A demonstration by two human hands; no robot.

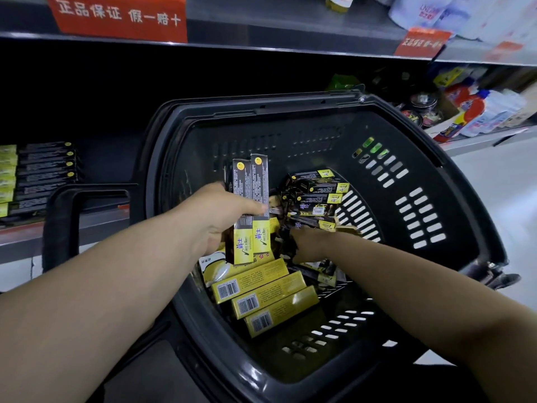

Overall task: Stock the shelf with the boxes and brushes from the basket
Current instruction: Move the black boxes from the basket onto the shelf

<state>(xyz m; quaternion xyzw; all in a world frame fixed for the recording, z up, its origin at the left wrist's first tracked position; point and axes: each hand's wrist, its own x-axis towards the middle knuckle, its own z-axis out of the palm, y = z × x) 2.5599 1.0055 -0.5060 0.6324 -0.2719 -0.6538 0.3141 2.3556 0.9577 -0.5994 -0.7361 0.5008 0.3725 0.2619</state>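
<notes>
A black plastic basket (421, 141) fills the middle of the view. Inside it lie several long yellow-and-black boxes (261, 298), with more stacked at the back (316, 193). My left hand (215, 216) grips two black-and-yellow boxes (250, 207) held upright over the basket. My right hand (308, 242) reaches down among the boxes and dark packets at the basket's centre; its fingers are hidden in the pile. A row of the same boxes (43, 173) lies on the lower shelf at the left.
The basket's handle (61, 225) stands at its left, in front of the shelf edge (35, 228). A red sign (119, 16) hangs on the upper shelf. Bottles and tins (470, 109) fill the shelf at the right. Pale floor shows at the far right.
</notes>
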